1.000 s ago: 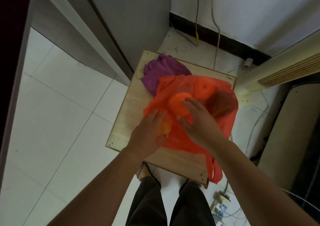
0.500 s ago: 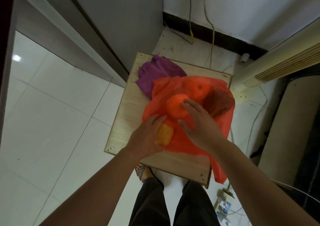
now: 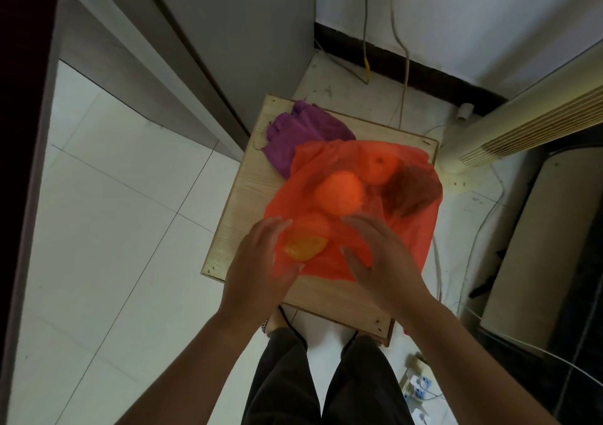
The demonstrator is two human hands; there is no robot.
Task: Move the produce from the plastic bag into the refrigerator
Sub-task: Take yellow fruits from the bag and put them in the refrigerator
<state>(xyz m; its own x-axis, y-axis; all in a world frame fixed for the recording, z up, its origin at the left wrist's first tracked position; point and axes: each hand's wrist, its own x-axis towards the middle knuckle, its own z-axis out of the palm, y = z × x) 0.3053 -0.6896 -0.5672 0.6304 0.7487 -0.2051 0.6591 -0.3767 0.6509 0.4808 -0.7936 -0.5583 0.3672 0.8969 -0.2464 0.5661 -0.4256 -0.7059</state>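
Sitting on the pale wooden counter (image 3: pixel 248 196), toward its right side: orange-red plastic bag (image 3: pixel 411 235), mouth gaping upward. Showing in the mouth: one orange (image 3: pixel 339 193), uncovered. Lying behind it under the film: a second orange (image 3: pixel 380 167). Sitting at the near-left edge under the film: a yellowish fruit (image 3: pixel 303 247). Lying just behind the bag, touching it: purple bag (image 3: pixel 300 134). Reaching in at the near-left edge: left grip (image 3: pixel 257 261), fingers extended, thumb against the film; pinching or merely touching, cannot tell. Resting on the near film: right grip (image 3: pixel 381 261), fingers spread and relaxed, clasping nothing.
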